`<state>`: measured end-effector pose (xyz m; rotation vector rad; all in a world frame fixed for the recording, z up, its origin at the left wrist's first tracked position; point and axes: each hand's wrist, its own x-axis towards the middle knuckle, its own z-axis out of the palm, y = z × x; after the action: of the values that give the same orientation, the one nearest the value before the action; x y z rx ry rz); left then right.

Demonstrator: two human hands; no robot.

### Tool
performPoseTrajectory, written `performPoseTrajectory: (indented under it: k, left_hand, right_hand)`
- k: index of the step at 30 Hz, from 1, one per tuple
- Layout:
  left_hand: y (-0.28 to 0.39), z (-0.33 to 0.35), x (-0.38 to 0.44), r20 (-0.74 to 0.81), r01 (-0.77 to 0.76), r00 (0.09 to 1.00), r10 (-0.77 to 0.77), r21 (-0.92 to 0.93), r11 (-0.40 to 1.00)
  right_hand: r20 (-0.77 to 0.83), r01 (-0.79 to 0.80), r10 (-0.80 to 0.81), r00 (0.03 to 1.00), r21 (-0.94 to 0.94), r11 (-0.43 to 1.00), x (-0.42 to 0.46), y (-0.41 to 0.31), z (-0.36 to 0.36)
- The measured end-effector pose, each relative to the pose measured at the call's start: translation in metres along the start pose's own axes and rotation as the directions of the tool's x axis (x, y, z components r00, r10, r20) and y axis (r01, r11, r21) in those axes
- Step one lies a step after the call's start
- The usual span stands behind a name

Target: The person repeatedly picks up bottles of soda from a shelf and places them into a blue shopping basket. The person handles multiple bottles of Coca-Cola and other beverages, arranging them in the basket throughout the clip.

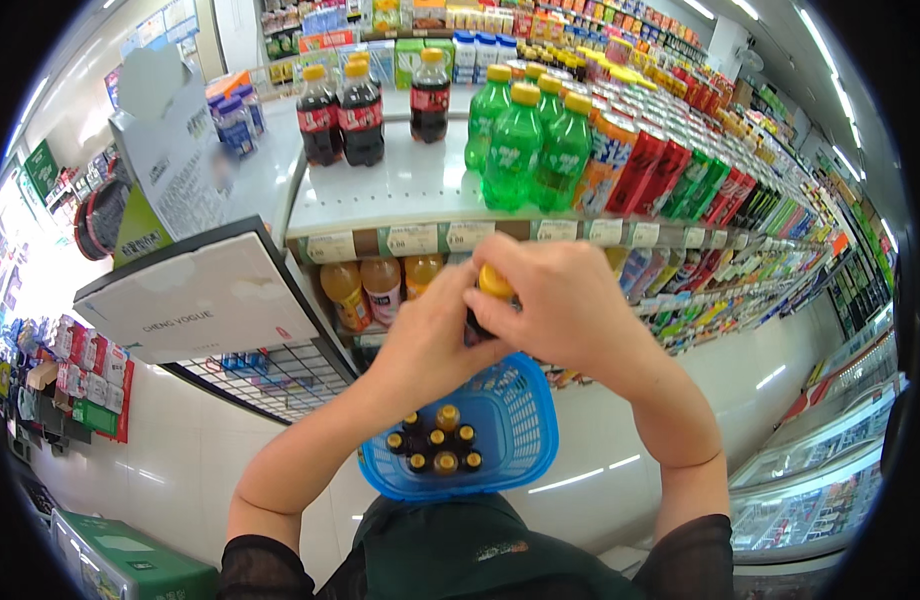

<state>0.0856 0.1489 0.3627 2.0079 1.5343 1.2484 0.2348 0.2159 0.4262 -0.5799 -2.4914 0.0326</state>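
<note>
In front of the shelf, my left hand [430,330] and my right hand [568,300] are wrapped around a small bottle with a yellow cap [494,283]. Its body is dark where it shows between the hands; the rest is hidden. The right fingers curl about the cap, while the left hand grips lower. Below them is a blue plastic basket [551,427], close to my body. Several bottles with yellow caps [437,437] stand upright inside it, toward its near left side. Past my hands, cola bottles with red labels [362,116] stand on the white top shelf [392,184].
Green soda bottles [514,154] stand right of the colas, then long rows of drink cans [658,172]. Orange drink bottles [349,296] fill the shelf below. A display board [197,300] on a wire rack [280,382] juts out at left. A glass-topped freezer [812,480] stands at right.
</note>
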Motion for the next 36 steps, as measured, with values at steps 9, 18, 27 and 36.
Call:
performPoseTrajectory:
  k: [9,18,27,36]
  left_hand:
    - [-0.106,0.118,-0.068,0.346,0.345,0.892,-0.29,-0.107,0.932]
    - [-0.218,0.22,-0.124,0.417,0.299,0.809,-0.415,0.316,0.9]
    - [-0.257,0.252,-0.151,0.646,0.252,0.6,-0.472,0.407,0.878]
    - [-0.257,0.25,-0.158,0.538,0.272,0.701,-0.467,0.404,0.873]
  right_hand:
    - [0.364,-0.394,0.339,0.867,0.087,0.915,-0.109,0.049,0.138]
    - [0.519,-0.618,0.548,0.656,-0.048,0.785,-0.198,0.075,0.288]
    - [0.56,-0.791,0.636,0.53,0.057,0.609,-0.272,0.095,0.377]
    - [0.614,-0.69,0.579,0.537,-0.076,0.72,-0.25,0.078,0.356]
